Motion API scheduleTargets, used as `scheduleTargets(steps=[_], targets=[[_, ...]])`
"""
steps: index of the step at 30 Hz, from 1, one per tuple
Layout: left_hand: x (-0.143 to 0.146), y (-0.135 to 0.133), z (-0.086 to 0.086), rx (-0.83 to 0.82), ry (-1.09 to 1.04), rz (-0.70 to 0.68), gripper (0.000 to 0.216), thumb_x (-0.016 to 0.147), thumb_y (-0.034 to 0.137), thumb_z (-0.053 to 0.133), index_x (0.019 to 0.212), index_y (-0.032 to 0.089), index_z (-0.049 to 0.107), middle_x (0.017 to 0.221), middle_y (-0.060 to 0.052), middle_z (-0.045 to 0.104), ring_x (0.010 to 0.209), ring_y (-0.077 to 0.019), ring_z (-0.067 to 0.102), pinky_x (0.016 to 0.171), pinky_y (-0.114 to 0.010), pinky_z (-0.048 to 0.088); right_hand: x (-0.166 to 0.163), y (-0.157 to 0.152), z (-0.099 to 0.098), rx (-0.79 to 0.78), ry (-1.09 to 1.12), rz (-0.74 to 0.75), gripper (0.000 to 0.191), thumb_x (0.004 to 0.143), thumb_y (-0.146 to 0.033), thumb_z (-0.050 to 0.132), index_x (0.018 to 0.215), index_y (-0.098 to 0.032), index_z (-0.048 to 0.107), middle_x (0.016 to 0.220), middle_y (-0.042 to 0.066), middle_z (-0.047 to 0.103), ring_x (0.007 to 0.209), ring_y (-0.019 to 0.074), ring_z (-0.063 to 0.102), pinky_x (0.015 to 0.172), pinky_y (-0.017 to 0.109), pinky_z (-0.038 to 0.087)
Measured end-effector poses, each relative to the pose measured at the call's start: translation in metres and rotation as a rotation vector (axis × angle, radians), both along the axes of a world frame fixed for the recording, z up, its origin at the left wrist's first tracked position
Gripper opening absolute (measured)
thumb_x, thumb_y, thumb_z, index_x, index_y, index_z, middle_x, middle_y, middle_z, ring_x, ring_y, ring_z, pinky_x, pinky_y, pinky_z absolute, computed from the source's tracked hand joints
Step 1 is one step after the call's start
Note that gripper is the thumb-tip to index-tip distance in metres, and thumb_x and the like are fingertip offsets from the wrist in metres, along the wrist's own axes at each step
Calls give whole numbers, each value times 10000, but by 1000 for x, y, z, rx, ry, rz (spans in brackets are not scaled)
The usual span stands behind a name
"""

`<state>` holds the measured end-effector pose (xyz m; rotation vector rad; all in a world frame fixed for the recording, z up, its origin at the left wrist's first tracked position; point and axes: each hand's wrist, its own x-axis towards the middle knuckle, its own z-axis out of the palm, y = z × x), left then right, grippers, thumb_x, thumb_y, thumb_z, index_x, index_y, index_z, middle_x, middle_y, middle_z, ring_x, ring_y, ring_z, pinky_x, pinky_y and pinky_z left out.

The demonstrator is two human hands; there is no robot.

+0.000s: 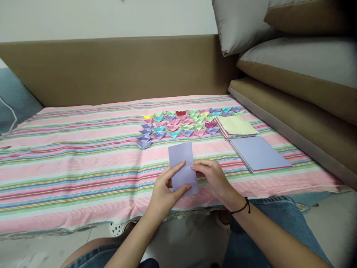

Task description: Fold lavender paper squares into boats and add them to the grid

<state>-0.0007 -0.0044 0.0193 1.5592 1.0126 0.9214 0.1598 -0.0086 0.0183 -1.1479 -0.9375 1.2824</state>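
A purple sheet of paper (180, 154), folded to an upright rectangle as far as I can tell, is held up between both hands near the front edge of the striped cloth. My left hand (166, 188) grips it from the left, thumb and a finger across its face. On its right edge, my right hand (210, 174) pinches it between thumb and fingers. Beyond the paper, several folded paper boats (173, 126) in purple, pink, green, blue, yellow and red stand in rows. A lone pair of purple boats (144, 143) sits at the near left of the rows.
To the right lie a stack of purple-topped paper (259, 152) and a stack with yellow paper on top (237, 125). Stacked cushions (295, 93) border the right side. A brown board (119, 70) rises behind the striped cloth (83, 160).
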Motion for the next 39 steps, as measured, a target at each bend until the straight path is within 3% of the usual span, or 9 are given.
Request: scheduleTargets(steps=[10,14,19,23,26,28,31,36,39], targets=[[2,1,-1,-79,-160,24,596,634,215,750,1204,247,579,1216,-72,559,1089,-248,553,836,-328,506,2,0,0,-10,62,134,242,756,-390,599,642,-178,624,636,-9,560,619,140,503,605,262,419],[2,1,-2,-99,-197,16,595,616,220,764,1185,248,591,1202,-63,576,1061,-237,561,818,-313,501,3,2,-4,10,-17,110,238,746,-369,609,611,-173,596,590,-21,491,580,122,446,555,241,385],[-3,7,-4,-174,-147,24,400,710,317,691,1089,193,657,785,-26,634,664,-133,553,576,-238,440,14,4,-4,41,-228,85,265,737,-328,587,529,-168,551,539,-24,424,547,111,377,495,237,303],[-9,13,-9,-176,-89,66,303,686,298,700,952,152,704,482,62,427,482,-77,399,492,-210,333,17,4,-7,34,-326,117,303,730,-324,586,481,-168,513,507,-29,427,518,107,376,478,243,278],[-11,14,-11,-170,-54,95,298,677,276,693,942,140,704,478,67,401,476,-71,378,491,-210,315,19,4,-9,-11,-292,139,270,754,-339,560,546,-169,576,543,-16,531,519,119,455,482,242,330],[-12,15,-11,-154,-19,128,306,678,273,684,951,136,703,483,68,385,476,-69,359,485,-208,300,21,4,-9,-39,-221,137,193,771,-342,546,749,-185,655,685,17,650,574,148,555,525,261,416],[-15,17,-8,-141,20,128,321,683,273,671,975,139,696,497,73,355,477,-68,336,479,-206,282,27,3,-10,-4,-173,187,266,762,-297,558,998,-222,655,912,57,702,725,185,642,611,299,494],[-17,17,-5,-158,33,6,311,686,241,668,986,160,691,508,71,370,483,-73,369,480,-205,302,31,-1,-16,-9,-202,338,238,735,-223,539,864,-215,738,941,41,702,822,191,640,676,306,516],[-17,16,-5,-180,-85,40,342,687,228,677,1024,179,650,625,33,542,533,-90,485,540,-222,406,31,-3,-19,-18,-200,293,242,724,-216,537,837,-229,751,934,32,713,846,199,642,722,322,518]])
